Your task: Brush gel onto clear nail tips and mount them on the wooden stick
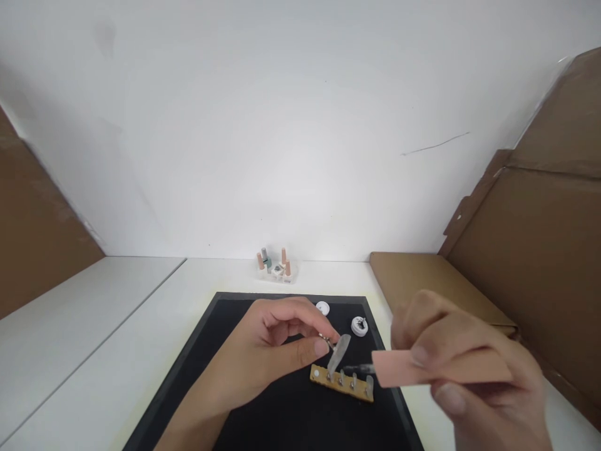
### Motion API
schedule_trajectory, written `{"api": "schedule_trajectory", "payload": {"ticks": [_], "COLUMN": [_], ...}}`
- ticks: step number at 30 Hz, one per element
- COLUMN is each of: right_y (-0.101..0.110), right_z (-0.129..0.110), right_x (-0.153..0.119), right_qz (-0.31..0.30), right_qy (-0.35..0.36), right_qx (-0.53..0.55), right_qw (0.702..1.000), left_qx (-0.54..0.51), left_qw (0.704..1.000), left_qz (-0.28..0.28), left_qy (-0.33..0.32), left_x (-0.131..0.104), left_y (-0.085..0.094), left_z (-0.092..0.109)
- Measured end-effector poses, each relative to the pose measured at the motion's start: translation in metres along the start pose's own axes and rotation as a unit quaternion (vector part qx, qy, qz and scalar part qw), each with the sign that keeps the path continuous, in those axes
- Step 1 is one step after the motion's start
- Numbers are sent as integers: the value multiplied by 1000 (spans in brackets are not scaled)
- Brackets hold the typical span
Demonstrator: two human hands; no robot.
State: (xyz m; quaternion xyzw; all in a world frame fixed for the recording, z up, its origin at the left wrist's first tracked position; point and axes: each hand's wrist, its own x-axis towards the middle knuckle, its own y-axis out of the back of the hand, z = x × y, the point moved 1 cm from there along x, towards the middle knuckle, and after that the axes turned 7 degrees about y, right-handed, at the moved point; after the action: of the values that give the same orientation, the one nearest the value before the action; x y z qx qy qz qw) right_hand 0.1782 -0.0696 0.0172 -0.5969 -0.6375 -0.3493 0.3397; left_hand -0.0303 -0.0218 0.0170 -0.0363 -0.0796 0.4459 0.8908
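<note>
My left hand (286, 344) pinches a small metal holder between thumb and forefinger. On its end sits a translucent false nail tip (339, 354), tilted upward. My right hand (469, 357) is closed around a nail polish brush (399, 368) with a long peach-coloured cap as its handle. The dark bristles point left, close to the lower part of the nail tip; whether they touch it I cannot tell. Just below is a yellowish-brown stand (345, 387), a narrow strip carrying several more clear nail tips on short metal stems.
Behind the stand, a small white jar (359, 326) and a white lid (322, 307) lie on the black mat (263, 426). A clear organizer (288, 274) with several polish bottles stands by the white wall. Cardboard (539, 250) borders the right side, with more cardboard (37, 232) on the left.
</note>
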Motion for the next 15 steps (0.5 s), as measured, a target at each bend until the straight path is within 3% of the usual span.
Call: {"api": "schedule_trajectory", "payload": {"ticks": [3, 7, 15], "right_y": [-1, 4, 14], "right_z": [-5, -4, 5], "right_x": [6, 11, 4], "right_qz": [-30, -49, -30], "right_qy": [-20, 12, 41], "right_qx": [-26, -41, -63], "right_qw": [999, 998, 997], "left_qx": [2, 8, 31], "left_qw": [1000, 1000, 999], "left_qz": [2, -7, -9], "left_qy": [5, 12, 11], "left_x": [3, 1, -9], "left_y": [-4, -6, -5], "left_z": [3, 4, -3]}}
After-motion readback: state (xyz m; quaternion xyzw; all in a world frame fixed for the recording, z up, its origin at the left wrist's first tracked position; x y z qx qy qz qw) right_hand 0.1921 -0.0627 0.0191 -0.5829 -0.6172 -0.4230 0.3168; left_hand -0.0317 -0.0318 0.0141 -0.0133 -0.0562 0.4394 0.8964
